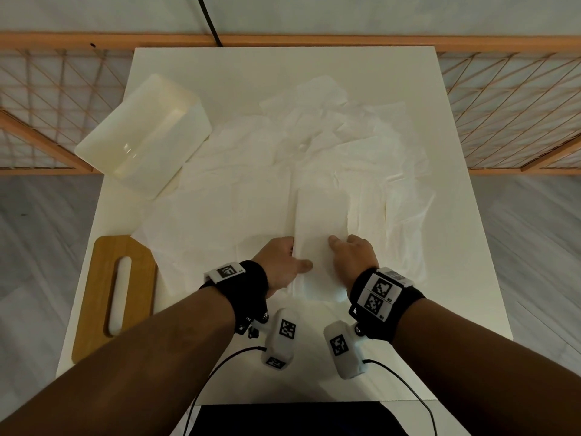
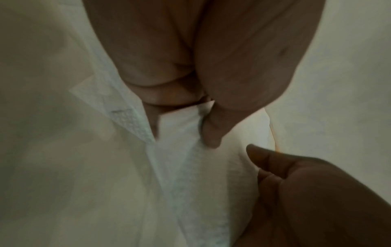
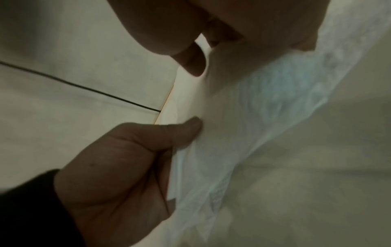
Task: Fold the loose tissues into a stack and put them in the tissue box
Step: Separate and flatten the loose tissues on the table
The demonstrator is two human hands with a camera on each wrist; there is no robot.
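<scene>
A folded white tissue [image 1: 320, 228] lies as a narrow strip on top of several loose tissues [image 1: 361, 146] spread over the white table [image 1: 465, 278]. My left hand [image 1: 290, 261] pinches the strip's near left edge, thumb on top; the left wrist view shows its curled fingers [image 2: 169, 86] at the tissue edge [image 2: 180, 120]. My right hand [image 1: 342, 248] pinches the near right edge, its thumb [image 3: 193, 64] lying on the paper. The cream tissue box [image 1: 147, 133] lies tilted at the far left, open side facing me.
A wooden lid with a long slot [image 1: 116, 294] lies flat at the table's near left. A wooden lattice rail [image 1: 503, 105] runs behind the table. A dark object [image 1: 292, 420] sits at the near edge, with thin black cables by my wrists.
</scene>
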